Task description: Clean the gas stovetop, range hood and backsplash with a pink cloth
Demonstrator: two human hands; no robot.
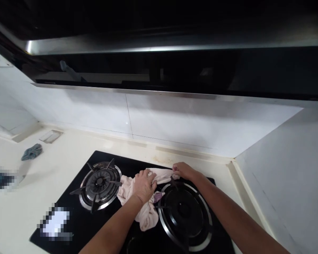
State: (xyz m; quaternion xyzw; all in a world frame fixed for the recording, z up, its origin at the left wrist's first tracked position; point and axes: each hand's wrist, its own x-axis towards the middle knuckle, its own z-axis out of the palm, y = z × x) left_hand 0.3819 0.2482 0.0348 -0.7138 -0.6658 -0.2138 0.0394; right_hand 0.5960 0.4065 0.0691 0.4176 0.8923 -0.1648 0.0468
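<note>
Range hood (175,67), one: black, metal-edged, spanning 10 to 2 o'clock of my pink cloth (148,215), from which all hours are read.
Bench (69,144), one: cream, backed by a pale wall (100,109) at 12.
Hob (81,222), one: black, set in the bench beneath my work.
Burners, two, metal-ringed: right burner (184,210) at 4, left burner (99,181) at 9.
The pink cloth, one: crumpled on the hob between both burners, one end drawn out towards 2.
My left hand (143,186): palm down on the cloth, fingers slightly spread.
My right hand (184,170): at 2, fingers curled in, pinching the cloth's drawn-out end by the hob's far edge.
Rag (32,151), one: grey-blue, bunched on the bench at 10.
Shallow dish (51,136), one: also at 10, beyond the rag.
Prong (173,182), dark, of the right burner: just beside my right hand, an obstacle to the cloth's near side.
Purple patch (158,197), small: at 3, against the cloth; whether part of it, I cannot tell.
</note>
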